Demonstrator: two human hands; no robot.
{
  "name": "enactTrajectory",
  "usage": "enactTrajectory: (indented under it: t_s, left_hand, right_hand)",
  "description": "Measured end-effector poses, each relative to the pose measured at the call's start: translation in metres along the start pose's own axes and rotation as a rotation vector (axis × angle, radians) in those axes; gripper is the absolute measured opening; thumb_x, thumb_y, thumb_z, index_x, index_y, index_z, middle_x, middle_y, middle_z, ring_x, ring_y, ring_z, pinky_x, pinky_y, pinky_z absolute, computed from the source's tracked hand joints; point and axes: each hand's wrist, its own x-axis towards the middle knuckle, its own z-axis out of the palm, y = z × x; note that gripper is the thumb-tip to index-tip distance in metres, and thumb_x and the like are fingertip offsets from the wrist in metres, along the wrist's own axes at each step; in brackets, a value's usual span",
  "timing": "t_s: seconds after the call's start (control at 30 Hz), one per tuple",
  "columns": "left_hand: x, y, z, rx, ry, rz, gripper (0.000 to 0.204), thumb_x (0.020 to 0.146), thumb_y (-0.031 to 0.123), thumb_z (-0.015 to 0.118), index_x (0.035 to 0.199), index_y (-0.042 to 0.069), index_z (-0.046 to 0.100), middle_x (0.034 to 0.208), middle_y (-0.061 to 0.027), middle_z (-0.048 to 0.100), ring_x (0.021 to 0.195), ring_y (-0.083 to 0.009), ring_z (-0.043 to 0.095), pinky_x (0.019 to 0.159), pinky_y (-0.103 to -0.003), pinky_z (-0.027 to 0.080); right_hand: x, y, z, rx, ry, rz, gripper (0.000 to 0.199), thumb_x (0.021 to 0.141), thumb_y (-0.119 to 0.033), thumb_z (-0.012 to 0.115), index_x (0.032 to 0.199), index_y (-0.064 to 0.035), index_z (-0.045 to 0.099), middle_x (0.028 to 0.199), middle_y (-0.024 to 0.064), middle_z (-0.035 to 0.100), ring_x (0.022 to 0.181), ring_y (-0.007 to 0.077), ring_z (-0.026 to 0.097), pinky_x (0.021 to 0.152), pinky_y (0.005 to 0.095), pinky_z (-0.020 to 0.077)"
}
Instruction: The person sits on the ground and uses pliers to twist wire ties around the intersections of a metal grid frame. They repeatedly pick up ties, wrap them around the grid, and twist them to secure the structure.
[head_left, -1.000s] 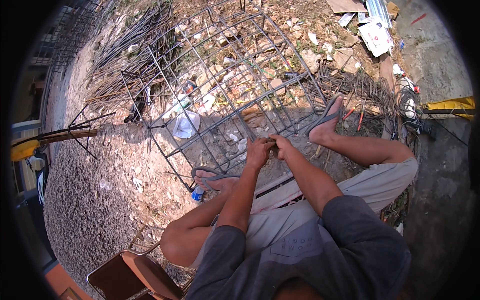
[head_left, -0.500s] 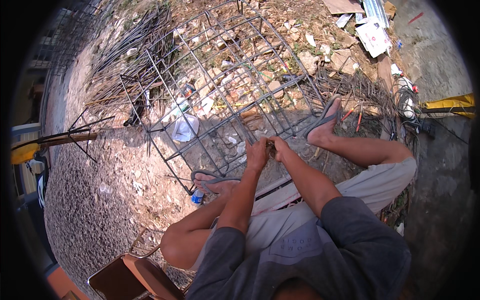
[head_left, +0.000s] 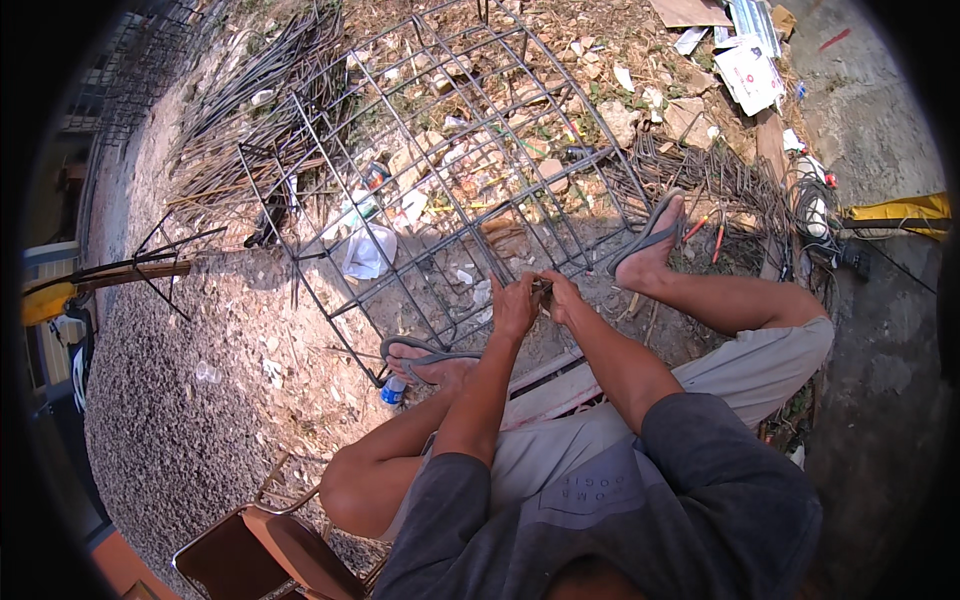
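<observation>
A large steel rebar cage [head_left: 440,170] lies on rubble-strewn ground in front of me. My left hand [head_left: 516,303] and my right hand [head_left: 562,297] meet at the cage's near edge, fingers closed around a small dark tool or wire tie [head_left: 541,292] at a bar crossing. What exactly they pinch is too small to tell. My feet in grey sandals rest either side, the left [head_left: 428,360] by the cage's near corner, the right [head_left: 650,245] against its right end.
Loose rebar bundles [head_left: 250,110] lie at the far left. Coiled tie wire [head_left: 720,180] and red-handled pliers [head_left: 705,232] sit right of my foot. A white plastic bag [head_left: 368,252] lies inside the cage. A brown chair [head_left: 265,550] stands behind my left leg. Cardboard scraps [head_left: 745,70] lie at the far right.
Both hands have stayed together at the same bar crossing, with only small finger and wrist shifts. The cage and my feet have not moved.
</observation>
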Motion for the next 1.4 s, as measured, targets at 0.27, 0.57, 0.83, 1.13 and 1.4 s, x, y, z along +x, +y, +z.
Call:
enactTrajectory:
  t_s: [0.27,0.57,0.83,1.13,1.4]
  left_hand:
    - [-0.003,0.001,-0.003,-0.077,0.029,0.033,0.053,0.084,0.013,0.072,0.126,0.007,0.040,0.089,-0.0068,0.076,0.094,-0.0320,0.070,0.116,-0.065,0.009]
    - [0.001,-0.002,-0.005,-0.094,-0.010,0.051,0.042,0.087,0.016,0.066,0.123,0.010,0.046,0.085,-0.0147,0.073,0.093,-0.0343,0.069,0.115,-0.066,0.012]
    - [-0.002,-0.004,-0.008,-0.115,0.017,0.075,0.020,0.089,0.018,0.063,0.108,0.015,0.071,0.094,-0.0088,0.073,0.097,-0.0290,0.068,0.115,-0.065,0.013]
    - [-0.001,0.001,-0.007,-0.077,-0.012,0.114,0.022,0.094,0.019,0.056,0.107,0.016,0.073,0.102,-0.0060,0.073,0.100,-0.0276,0.067,0.113,-0.071,0.012]
    - [-0.002,-0.004,-0.001,0.059,0.015,0.155,0.025,0.095,0.018,0.050,0.105,0.019,0.072,0.100,-0.0044,0.073,0.099,-0.0255,0.068,0.110,-0.075,0.013]
  right_hand:
    - [-0.011,-0.007,0.004,-0.132,0.121,-0.020,0.017,0.084,-0.026,0.070,0.086,-0.0105,0.065,0.077,0.0020,0.059,0.071,0.0168,0.055,0.062,0.0311,0.0437]
    - [-0.008,-0.009,-0.006,-0.266,0.052,0.055,0.010,0.087,-0.024,0.067,0.092,-0.0159,0.068,0.087,0.0001,0.065,0.079,0.0146,0.056,0.067,0.0330,0.0443]
    - [-0.048,-0.025,-0.011,-0.473,-0.027,0.074,0.019,0.089,-0.027,0.068,0.099,-0.0113,0.067,0.100,0.0001,0.063,0.085,0.0166,0.060,0.076,0.0384,0.0512]
    - [-0.068,-0.027,-0.009,-0.649,0.035,-0.127,0.018,0.087,-0.022,0.070,0.089,-0.0038,0.066,0.089,0.0065,0.067,0.078,0.0200,0.066,0.069,0.0372,0.0556]
    - [-0.071,-0.015,-0.008,-0.597,0.045,-0.233,0.019,0.088,-0.023,0.070,0.083,-0.0047,0.067,0.082,0.0052,0.069,0.071,0.0173,0.069,0.059,0.0326,0.0556]
